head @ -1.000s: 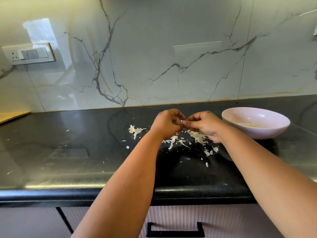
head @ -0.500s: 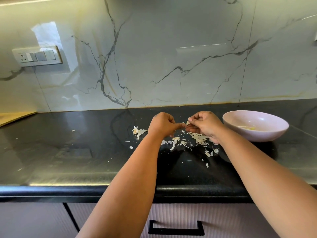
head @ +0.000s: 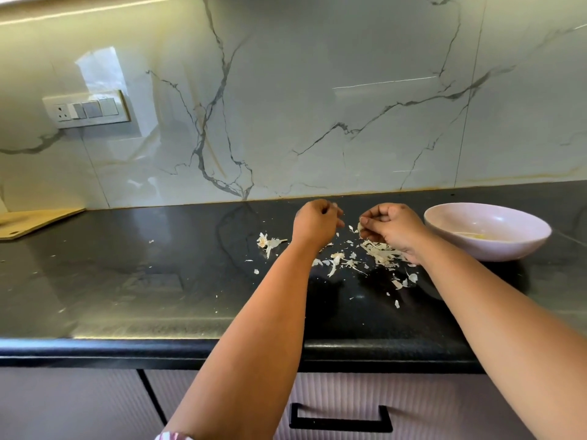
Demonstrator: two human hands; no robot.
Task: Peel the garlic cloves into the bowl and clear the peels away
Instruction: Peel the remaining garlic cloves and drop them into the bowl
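- Your right hand (head: 392, 228) pinches a clove (head: 361, 227) at its fingertips, just above the peel pile; the clove is small and partly hidden, so how much skin remains I cannot tell.
- Your left hand (head: 317, 222) is curled with fingertips together, apart from the right at about 9 o'clock of it. It may pinch a scrap of skin, but the picture does not show one.
- The bowl (head: 444, 239) stands at 3 o'clock of your right hand, near it, with something pale yellow inside, likely peeled cloves.
- The peels (head: 379, 252) lie scattered on the counter (head: 127, 281) under and between your hands; one clump (head: 266, 242) lies off at 9 o'clock of the left wrist.
- Handling, as I judge it: the clove is light, firm and slippery once bare, so hold it by its sides and pull skin from the tip or root end.
- The peels are papery and weightless; they will likely cling and drift, so sweep them together rather than picking singly.
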